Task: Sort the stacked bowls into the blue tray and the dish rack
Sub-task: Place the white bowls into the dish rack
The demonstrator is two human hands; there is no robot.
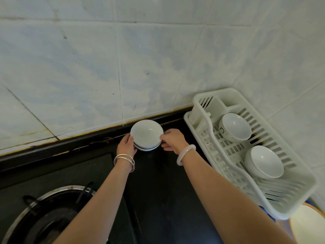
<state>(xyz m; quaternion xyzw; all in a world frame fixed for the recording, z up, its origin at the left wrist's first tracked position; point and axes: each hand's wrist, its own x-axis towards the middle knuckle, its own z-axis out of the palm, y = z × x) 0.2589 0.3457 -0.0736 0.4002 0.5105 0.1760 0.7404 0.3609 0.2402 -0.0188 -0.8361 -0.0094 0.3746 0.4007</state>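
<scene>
Head view: the left hand (127, 143) cups the left side of the stack of white bowls (146, 135), fingers curled against it, and the right hand (173, 140) pinches its right rim. Between the 2 hands, the stack sits on the black counter (158, 191), close to the tiled wall. The white dish rack (198, 103) lies to the right, nearer the right hand, its long axis running back toward the person. Only a sliver of the blue tray (268, 214) shows at the rack's near end, so the right hand probably suits either drop.
</scene>
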